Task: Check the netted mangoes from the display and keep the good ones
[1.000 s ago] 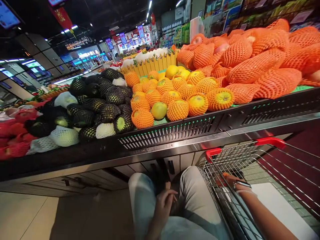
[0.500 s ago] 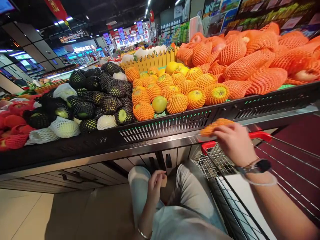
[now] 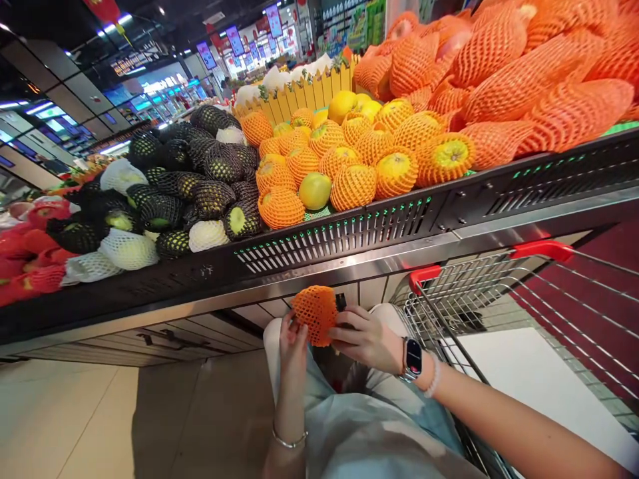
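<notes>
An orange foam fruit net [image 3: 315,314] is up in front of my lap, below the display's metal edge. It looks flattened, and I cannot tell whether anything is inside. My left hand [image 3: 293,340] pinches its left edge between thumb and fingers. On the other side my right hand [image 3: 367,339], with a watch at the wrist, grips the net's right edge. Beyond my hands, round yellow-orange fruits [image 3: 353,187] in similar orange nets lie in the display, with a bare yellow-green fruit [image 3: 315,191] at the front.
A black slatted crate wall [image 3: 324,233] fronts the fruit. Dark-netted fruits [image 3: 212,199] lie left; large coral-netted fruits [image 3: 539,73] are piled right. A shopping cart with red handle parts [image 3: 543,249] stands close on my right. Cabinet doors [image 3: 170,346] are below the display.
My right hand has come left and down from above the cart with the orange foam net. My left hand has risen and now holds the net too. The view has shifted slightly.
</notes>
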A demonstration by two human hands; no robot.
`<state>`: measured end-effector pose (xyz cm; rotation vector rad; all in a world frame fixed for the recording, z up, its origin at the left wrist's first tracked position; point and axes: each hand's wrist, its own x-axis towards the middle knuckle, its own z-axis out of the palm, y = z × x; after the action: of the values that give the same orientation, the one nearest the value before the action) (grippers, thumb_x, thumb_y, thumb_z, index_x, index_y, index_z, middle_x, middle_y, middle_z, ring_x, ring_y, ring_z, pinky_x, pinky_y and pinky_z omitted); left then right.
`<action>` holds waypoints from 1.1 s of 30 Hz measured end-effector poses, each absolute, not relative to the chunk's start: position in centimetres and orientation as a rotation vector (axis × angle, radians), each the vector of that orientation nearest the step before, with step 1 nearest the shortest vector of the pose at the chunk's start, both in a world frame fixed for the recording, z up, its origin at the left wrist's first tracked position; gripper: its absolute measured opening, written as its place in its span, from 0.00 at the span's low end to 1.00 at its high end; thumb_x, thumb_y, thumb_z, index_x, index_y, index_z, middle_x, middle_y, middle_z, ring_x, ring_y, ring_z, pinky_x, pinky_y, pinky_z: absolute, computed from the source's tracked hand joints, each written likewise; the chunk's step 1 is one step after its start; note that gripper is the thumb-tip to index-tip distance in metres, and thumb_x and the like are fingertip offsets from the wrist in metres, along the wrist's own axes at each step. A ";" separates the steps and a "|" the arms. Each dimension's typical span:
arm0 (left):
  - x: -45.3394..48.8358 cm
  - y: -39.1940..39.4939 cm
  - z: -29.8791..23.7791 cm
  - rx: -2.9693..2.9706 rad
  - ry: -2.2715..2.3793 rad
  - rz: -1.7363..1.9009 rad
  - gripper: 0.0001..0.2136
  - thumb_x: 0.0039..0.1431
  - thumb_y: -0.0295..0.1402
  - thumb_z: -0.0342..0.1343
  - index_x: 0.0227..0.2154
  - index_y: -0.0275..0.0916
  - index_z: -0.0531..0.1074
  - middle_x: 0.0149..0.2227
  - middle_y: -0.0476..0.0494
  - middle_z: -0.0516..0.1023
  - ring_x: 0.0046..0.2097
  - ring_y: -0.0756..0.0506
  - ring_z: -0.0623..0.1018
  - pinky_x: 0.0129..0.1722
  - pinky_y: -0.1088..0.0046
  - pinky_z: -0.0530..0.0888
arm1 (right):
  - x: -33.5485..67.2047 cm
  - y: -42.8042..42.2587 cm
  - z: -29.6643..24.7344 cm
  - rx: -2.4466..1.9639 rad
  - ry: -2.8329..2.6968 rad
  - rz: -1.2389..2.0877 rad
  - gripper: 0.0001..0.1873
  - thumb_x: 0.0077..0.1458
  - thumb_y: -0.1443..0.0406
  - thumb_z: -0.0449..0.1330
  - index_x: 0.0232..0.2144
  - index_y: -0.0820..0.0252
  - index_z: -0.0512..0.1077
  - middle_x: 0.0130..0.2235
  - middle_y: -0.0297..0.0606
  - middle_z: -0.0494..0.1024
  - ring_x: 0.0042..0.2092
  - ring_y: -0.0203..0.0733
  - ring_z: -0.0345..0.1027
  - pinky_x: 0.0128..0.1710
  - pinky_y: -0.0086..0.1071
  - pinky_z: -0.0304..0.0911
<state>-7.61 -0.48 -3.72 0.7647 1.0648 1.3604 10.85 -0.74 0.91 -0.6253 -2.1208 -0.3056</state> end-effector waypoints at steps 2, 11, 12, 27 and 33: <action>-7.5 -0.4 -3.9 0.712 1.051 1.307 0.23 0.45 0.38 0.67 0.45 0.40 0.70 0.44 0.43 0.76 0.44 0.47 0.76 0.43 0.72 0.73 | 10.9 -0.6 0.5 -0.613 -2.145 -0.273 0.08 0.56 0.69 0.60 0.25 0.62 0.72 0.39 0.35 0.77 0.44 0.38 0.62 0.46 0.35 0.61; -6.2 -0.2 -3.4 0.598 1.122 1.324 0.25 0.37 0.41 0.69 0.40 0.39 0.72 0.44 0.40 0.76 0.46 0.42 0.76 0.43 0.65 0.73 | 12.5 -0.2 -0.9 -0.881 -1.972 0.341 0.13 0.54 0.77 0.44 0.37 0.60 0.62 0.48 0.47 0.72 0.45 0.37 0.68 0.41 0.30 0.68; -6.1 -0.3 -3.3 0.598 1.110 1.307 0.25 0.36 0.41 0.69 0.40 0.39 0.72 0.44 0.40 0.76 0.46 0.41 0.76 0.44 0.64 0.73 | 12.6 -0.1 -1.3 -0.931 -1.910 0.434 0.12 0.55 0.76 0.44 0.38 0.59 0.62 0.46 0.46 0.73 0.44 0.36 0.69 0.40 0.30 0.68; -7.1 -1.0 -4.4 1.054 1.121 1.182 0.06 0.41 0.36 0.61 0.20 0.40 0.74 0.33 0.40 0.76 0.44 0.38 0.75 0.47 0.61 0.72 | 14.0 2.0 -1.6 -1.032 -1.415 1.760 0.18 0.47 0.54 0.62 0.23 0.65 0.69 0.25 0.35 0.71 0.26 0.31 0.62 0.27 0.25 0.59; -5.9 -0.8 -3.1 1.030 1.158 1.128 0.24 0.35 0.32 0.69 0.41 0.42 0.74 0.42 0.40 0.77 0.46 0.38 0.76 0.46 0.64 0.73 | 13.9 1.8 -1.2 -0.870 -1.512 1.727 0.16 0.54 0.55 0.56 0.29 0.63 0.74 0.28 0.36 0.74 0.32 0.35 0.67 0.36 0.29 0.66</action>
<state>-5.91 -0.76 -3.11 1.0298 1.1578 1.1279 13.93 1.82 -1.23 -0.8700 -1.5117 1.7266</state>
